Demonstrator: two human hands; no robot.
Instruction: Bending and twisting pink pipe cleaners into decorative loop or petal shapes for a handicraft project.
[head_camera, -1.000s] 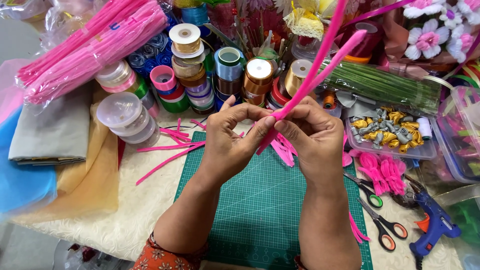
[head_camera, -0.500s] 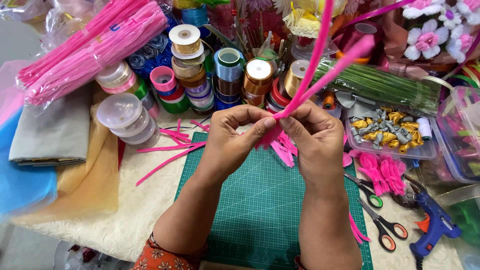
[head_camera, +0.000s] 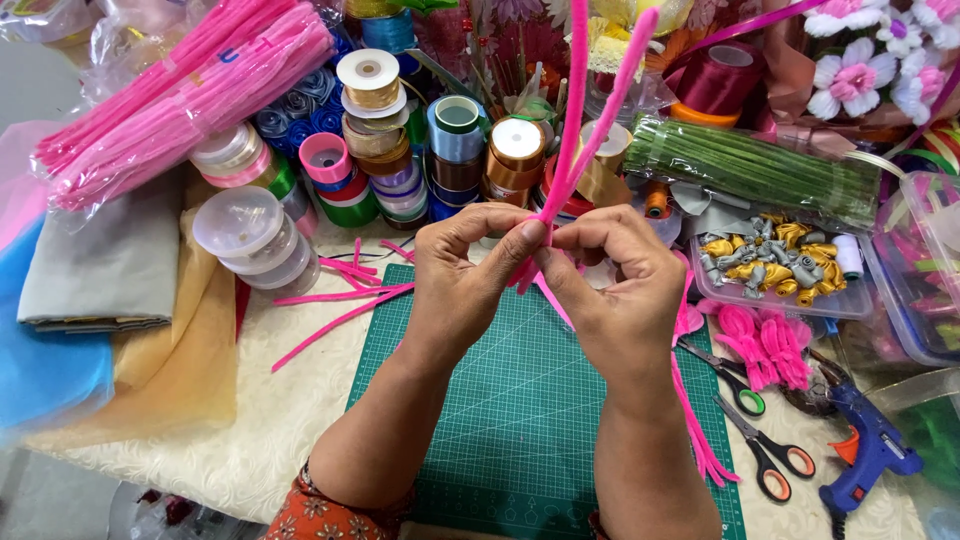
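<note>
While both hands meet above the green cutting mat (head_camera: 520, 420), the left hand (head_camera: 462, 275) and the right hand (head_camera: 615, 290) pinch the lower ends of pink pipe cleaners (head_camera: 578, 130) between thumbs and fingertips, the fingers pressed together around the stems. The stems rise from the pinch and fan apart toward the far side, two long ends standing nearly upright over the spools. More loose pink stems (head_camera: 340, 290) lie on the tabletop (head_camera: 230, 450) just left of the mat, some resting across its far left corner. A bagged bundle of pink stems (head_camera: 180, 95) lies at the far left, above a folded grey cloth (head_camera: 100, 270) and blue fabric (head_camera: 45, 370). Ribbon spools (head_camera: 450, 140) in gold, blue, pink and copper crowd the far middle, with a stack of clear round tubs (head_camera: 250, 235) to their left. To the right, a packet of green stems (head_camera: 750, 165) sits beyond a clear tray of gold and silver pieces (head_camera: 775, 260). Nearer on the right lie two pairs of scissors (head_camera: 760, 430) and a blue glue gun (head_camera: 870, 450), beside finished pink loops (head_camera: 765, 345).
</note>
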